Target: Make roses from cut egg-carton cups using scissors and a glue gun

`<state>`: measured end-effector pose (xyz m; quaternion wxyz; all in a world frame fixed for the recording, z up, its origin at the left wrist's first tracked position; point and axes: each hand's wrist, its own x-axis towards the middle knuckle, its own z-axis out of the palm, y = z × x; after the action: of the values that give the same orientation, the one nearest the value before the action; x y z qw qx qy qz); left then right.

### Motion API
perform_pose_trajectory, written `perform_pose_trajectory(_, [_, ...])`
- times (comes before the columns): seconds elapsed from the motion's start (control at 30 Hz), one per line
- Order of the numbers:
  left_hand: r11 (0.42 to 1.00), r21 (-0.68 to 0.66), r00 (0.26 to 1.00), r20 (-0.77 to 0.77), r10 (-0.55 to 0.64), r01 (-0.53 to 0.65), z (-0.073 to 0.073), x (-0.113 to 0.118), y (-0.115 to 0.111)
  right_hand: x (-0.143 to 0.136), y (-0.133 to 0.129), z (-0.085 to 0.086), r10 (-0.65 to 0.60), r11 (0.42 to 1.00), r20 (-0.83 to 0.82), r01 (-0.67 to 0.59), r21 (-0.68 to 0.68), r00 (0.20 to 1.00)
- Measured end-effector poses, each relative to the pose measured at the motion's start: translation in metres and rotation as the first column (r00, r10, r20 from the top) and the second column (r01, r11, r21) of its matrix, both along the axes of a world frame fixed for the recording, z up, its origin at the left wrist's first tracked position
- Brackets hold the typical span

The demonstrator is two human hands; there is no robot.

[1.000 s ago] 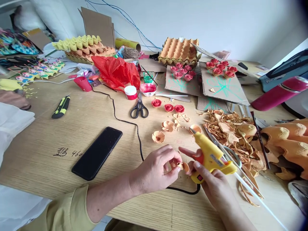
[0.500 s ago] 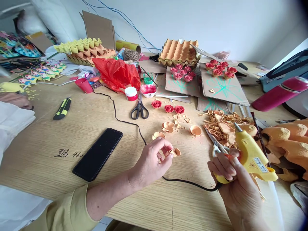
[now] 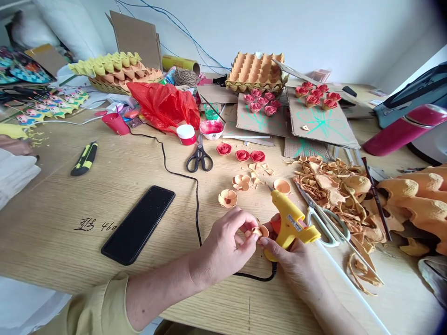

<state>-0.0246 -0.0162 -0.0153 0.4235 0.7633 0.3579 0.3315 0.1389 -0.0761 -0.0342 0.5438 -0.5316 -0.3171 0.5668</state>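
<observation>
Between its thumb and fingers, my left hand (image 3: 228, 246) pinches a small tan carton flower piece (image 3: 259, 231). My right hand (image 3: 291, 258) is wrapped round a yellow glue gun (image 3: 288, 218), its nozzle pointing up and left and a clear glue stick out of its back. The right thumb is close beside the flower piece; whether they touch I cannot tell. Beyond the hands lie a tan carton flower (image 3: 228, 198), another one (image 3: 241, 182) and a plain tan cup (image 3: 281, 186). Red-painted roses (image 3: 242, 155) stand in a row behind them.
A black phone (image 3: 138, 224) and a utility knife (image 3: 84, 158) lie at left. Black scissors (image 3: 199, 159) and a red paint bowl (image 3: 211, 129) are beyond. Carton scraps (image 3: 328, 181) and pale-handled scissors (image 3: 323, 225) are at right, near a pink bottle (image 3: 405, 129). The glue gun's black cord crosses the table.
My right hand has brought the glue gun left, beside the flower piece. My left hand has shifted slightly right and down, still pinching the piece. The view has moved a little.
</observation>
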Motion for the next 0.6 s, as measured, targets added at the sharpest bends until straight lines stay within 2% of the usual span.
perform_pose_trajectory(0.2, [0.999,0.001,0.999,0.009,-0.049,0.049,-0.0031,-0.0001,-0.0011,0.0035,0.0011,0.0021,-0.042,0.999,-0.015,0.042,-0.002,0.999])
perform_pose_trajectory(0.6, [0.991,0.056,0.993,0.016,-0.119,0.118,-0.0055,-0.0044,0.0011,0.005,0.0012,0.0034,0.019,1.0,0.006,-0.019,-0.017,1.0])
